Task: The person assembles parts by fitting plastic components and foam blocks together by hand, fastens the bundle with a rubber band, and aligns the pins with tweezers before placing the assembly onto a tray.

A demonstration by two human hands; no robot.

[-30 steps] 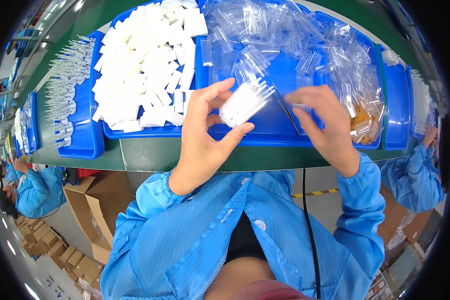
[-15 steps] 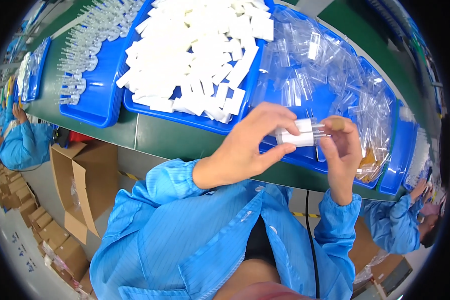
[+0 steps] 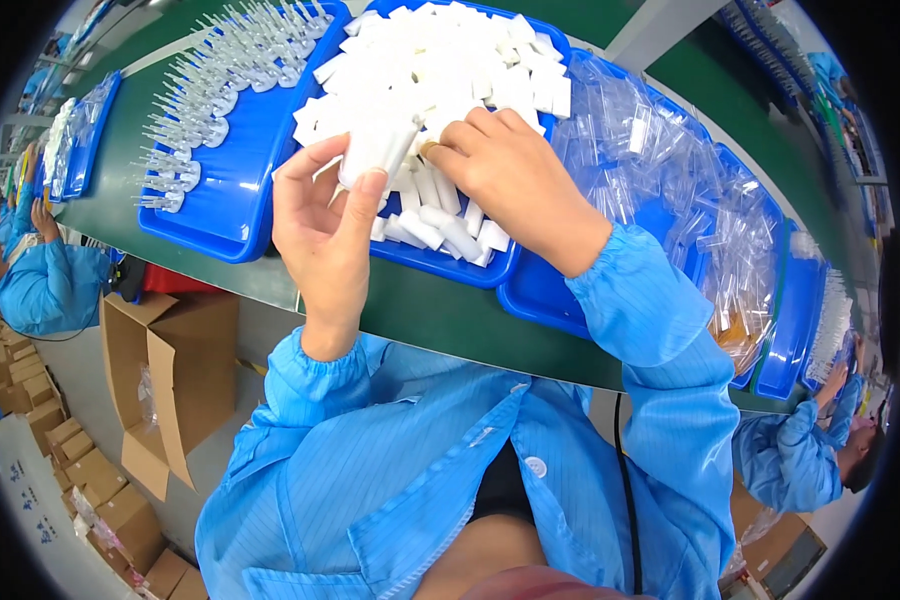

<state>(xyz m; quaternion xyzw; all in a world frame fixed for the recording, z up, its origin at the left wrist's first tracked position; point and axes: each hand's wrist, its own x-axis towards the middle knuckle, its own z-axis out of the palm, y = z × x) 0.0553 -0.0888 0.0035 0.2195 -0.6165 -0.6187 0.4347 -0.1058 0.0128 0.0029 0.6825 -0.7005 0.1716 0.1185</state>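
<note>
Open brown cardboard box (image 3: 175, 375) stands on the floor at lower left, flaps raised, a clear plastic bag inside. Stack of smaller closed brown cartons (image 3: 65, 455) lies beyond it along the left edge. Clear plastic sleeves (image 3: 670, 170) fill the blue tray (image 3: 545, 300) at right. No screens or signs seen.

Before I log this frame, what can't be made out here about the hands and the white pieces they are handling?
Head view only:
- The small white plastic piece in the left hand: its lower part is hidden behind the fingers.
- The right hand fingertips: whether they grip anything is hidden by its knuckles.
- The blue plastic tray of white pieces: its floor is buried.
- The clear plastic bags: contents too glary and small to make out.
</note>
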